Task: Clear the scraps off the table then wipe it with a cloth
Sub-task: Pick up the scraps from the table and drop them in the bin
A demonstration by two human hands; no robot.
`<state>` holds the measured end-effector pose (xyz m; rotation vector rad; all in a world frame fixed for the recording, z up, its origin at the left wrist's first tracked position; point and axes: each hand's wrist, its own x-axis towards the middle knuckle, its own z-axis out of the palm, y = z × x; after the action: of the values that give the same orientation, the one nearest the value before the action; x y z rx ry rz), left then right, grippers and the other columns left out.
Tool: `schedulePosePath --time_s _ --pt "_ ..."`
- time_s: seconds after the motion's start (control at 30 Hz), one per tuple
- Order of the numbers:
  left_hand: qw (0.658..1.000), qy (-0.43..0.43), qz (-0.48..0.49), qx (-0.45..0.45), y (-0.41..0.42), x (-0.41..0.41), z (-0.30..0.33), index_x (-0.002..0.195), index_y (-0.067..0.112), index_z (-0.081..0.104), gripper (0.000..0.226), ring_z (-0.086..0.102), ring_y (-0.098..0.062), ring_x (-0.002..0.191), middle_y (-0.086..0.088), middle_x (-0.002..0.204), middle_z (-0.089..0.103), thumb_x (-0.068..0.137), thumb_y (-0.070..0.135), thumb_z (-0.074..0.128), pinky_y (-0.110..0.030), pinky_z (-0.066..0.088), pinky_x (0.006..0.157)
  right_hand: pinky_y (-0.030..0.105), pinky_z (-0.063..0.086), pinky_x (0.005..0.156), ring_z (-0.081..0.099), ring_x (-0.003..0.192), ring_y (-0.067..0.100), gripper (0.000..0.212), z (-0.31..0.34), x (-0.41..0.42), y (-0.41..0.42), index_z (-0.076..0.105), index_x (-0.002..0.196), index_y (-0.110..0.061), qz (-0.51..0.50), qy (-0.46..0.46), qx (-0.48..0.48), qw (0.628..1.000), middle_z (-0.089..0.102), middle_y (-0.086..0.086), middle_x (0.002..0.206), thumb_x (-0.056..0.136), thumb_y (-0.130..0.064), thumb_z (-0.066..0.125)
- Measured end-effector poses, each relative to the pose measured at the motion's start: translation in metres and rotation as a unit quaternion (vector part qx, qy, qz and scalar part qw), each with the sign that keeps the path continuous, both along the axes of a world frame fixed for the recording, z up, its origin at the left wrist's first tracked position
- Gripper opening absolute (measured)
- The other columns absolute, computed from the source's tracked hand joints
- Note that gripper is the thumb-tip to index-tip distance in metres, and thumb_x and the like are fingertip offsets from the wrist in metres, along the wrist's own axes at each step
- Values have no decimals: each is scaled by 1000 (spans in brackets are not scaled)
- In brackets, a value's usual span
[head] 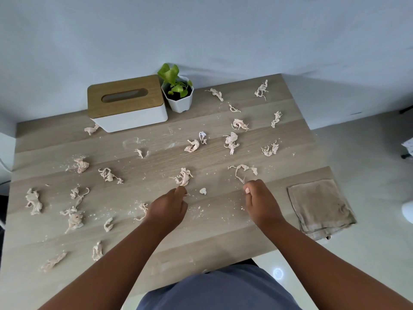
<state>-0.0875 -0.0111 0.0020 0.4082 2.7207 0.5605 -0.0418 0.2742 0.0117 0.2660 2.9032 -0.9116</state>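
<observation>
Several pale pink crumpled scraps and fine crumbs lie scattered over the light wooden table [156,166]. My left hand [169,206] pinches the near end of one twisted scrap [184,177] at the table's middle. My right hand [259,199] has curled fingers and holds a small pink scrap piece [247,190] at its fingertips, just below a long stringy scrap [242,171]. A small whitish bit [203,190] lies between my hands. A folded beige cloth [320,206] lies flat at the table's right front corner, right of my right hand.
A white tissue box with a wooden lid [127,104] and a small potted plant in a white pot [177,90] stand at the back against the wall. The table's right edge drops to a pale floor.
</observation>
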Motion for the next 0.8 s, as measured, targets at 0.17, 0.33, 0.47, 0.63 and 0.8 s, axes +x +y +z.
schedulePosePath --time_s 0.17,0.33,0.47,0.63,0.8 --pt "1000 -5 -14 8 5 1 2 85 23 46 12 55 -24 71 5 80 53 96 28 45 -33 41 59 41 43 64 48 70 25 10 5 11 7 51 77 -13 6 1 -15 1000 46 2 81 86 -13 48" --pt "999 -9 -7 31 15 2 8 73 24 32 20 42 -19 59 6 66 43 88 36 38 -30 26 54 33 29 62 41 66 16 23 7 18 13 33 69 -25 -18 -27 -18 999 38 -6 74 90 -28 42" --pt "1000 -7 4 12 26 -2 4 76 23 36 21 44 -24 64 5 68 43 94 25 47 -32 31 58 36 36 65 47 70 24 15 4 17 19 46 77 -15 -26 -30 -7 999 46 0 78 92 -10 49" --pt "1000 -29 -4 12 35 -8 5 94 21 52 6 58 -28 80 3 88 59 99 22 48 -37 49 69 42 48 75 56 82 30 12 1 12 24 60 93 -4 -17 -17 -12 1000 56 9 91 88 5 53" --pt "999 -32 -20 9 42 -11 7 101 12 59 11 60 -33 85 -4 95 61 101 16 49 -42 51 72 44 51 77 60 85 33 25 -1 4 29 62 96 -1 0 -5 -19 1000 59 13 94 82 17 51"
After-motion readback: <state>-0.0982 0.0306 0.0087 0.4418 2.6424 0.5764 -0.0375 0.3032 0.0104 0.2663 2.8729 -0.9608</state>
